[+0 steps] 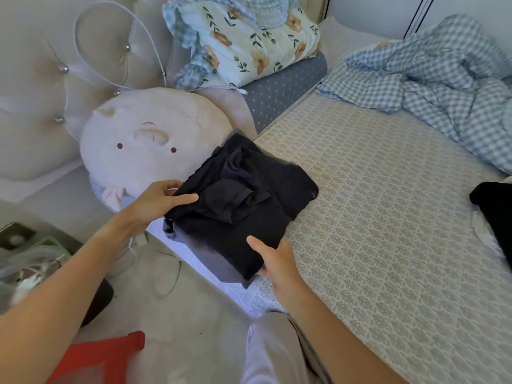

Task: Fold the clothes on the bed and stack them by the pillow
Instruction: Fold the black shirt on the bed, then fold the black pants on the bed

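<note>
Both hands hold the folded black clothes [243, 198]: left hand [158, 200] grasping the far-left edge, right hand [274, 259] the near corner. The round pillow [144, 139] touches the clothes on the left-hand side.

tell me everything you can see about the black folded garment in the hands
The black garment is dark, soft cloth folded into a rough square, with loose folds bunched on top. It sits at the bed's near corner beside the round plush pillow. The left hand grips its left edge; the right hand pinches its near corner.
</note>
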